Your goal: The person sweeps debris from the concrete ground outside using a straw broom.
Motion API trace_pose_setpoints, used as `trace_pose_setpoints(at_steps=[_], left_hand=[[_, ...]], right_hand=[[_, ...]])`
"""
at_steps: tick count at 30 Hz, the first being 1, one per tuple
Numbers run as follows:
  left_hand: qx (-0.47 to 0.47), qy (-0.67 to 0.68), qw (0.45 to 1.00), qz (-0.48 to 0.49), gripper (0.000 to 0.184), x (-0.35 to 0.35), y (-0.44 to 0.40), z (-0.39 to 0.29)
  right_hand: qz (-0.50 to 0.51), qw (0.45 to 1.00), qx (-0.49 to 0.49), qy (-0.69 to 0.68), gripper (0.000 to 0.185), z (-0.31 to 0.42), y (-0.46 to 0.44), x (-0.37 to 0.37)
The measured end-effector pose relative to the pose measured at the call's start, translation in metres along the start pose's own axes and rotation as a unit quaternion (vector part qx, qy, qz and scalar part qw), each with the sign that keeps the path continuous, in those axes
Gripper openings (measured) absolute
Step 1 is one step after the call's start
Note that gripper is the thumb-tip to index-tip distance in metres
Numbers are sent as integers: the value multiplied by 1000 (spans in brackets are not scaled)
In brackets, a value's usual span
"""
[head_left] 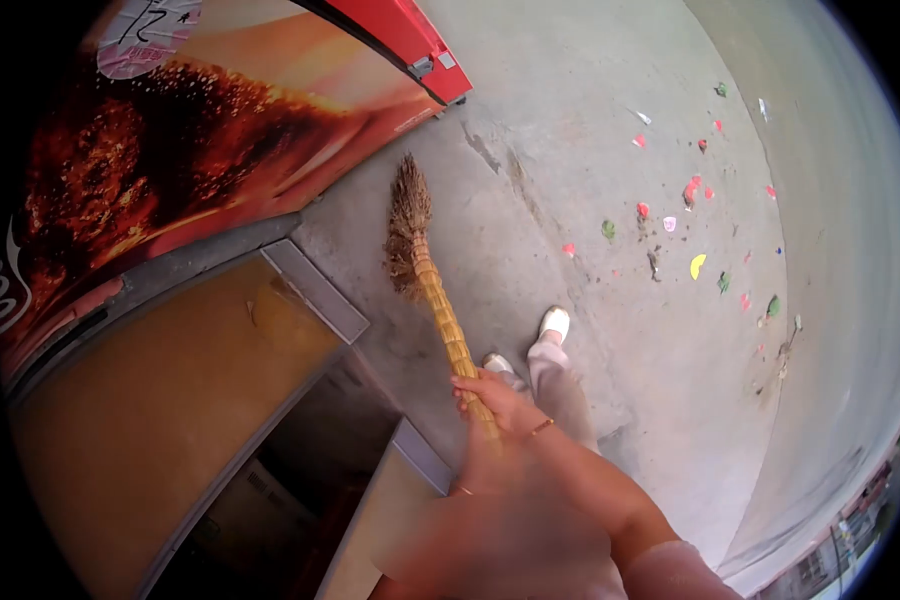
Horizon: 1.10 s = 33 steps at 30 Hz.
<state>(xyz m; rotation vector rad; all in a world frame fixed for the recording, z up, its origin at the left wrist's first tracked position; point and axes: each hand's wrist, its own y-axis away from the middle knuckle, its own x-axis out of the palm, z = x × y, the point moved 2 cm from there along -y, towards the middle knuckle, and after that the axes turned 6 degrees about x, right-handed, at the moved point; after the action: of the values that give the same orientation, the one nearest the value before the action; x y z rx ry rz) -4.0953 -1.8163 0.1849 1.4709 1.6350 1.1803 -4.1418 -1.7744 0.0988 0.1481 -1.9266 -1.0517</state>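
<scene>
A straw broom (pixel 445 315) slants across the floor in front of me. Its dark, bristly head points away, toward the foot of a red cabinet. My right hand (pixel 507 402), with a thin bracelet at the wrist, is closed around the yellow bound handle. Just below it, my left hand (pixel 481 455) is at the handle's near end and looks closed on it, though blur and the right hand hide part of its fingers. Beneath my arms a blurred patch covers my lower body.
Left stands a red cabinet (pixel 240 130) with a printed picture. A tan-topped counter (pixel 170 400) with a dark gap sits nearer. On the concrete floor (pixel 570 130) to the right lie scattered red scraps (pixel 692 188), leaves (pixel 608 229) and a yellow piece (pixel 698 266). My white shoes (pixel 555 323) are below.
</scene>
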Motion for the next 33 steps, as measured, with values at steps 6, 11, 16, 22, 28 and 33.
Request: trace_pose_setpoints(at_steps=[6, 11, 16, 22, 28, 33], left_hand=[[-198, 280, 936, 78, 48, 93, -56, 25], [-285, 208, 914, 203, 51, 226, -43, 34], [-286, -49, 912, 291, 37, 176, -15, 36], [-345, -311, 802, 374, 17, 88, 50, -17], [-400, -510, 699, 304, 9, 39, -27, 14], [-409, -585, 649, 264, 18, 153, -122, -25]], right_hand=[[-176, 972, 48, 151, 12, 83, 42, -77], [-322, 908, -110, 243, 27, 173, 160, -134], [-319, 913, -227, 113, 41, 115, 190, -109], [-341, 894, -229, -180, 29, -5, 204, -29], [-296, 813, -300, -403, 23, -89, 114, -36], [-58, 765, -201, -609, 20, 25, 64, -83]])
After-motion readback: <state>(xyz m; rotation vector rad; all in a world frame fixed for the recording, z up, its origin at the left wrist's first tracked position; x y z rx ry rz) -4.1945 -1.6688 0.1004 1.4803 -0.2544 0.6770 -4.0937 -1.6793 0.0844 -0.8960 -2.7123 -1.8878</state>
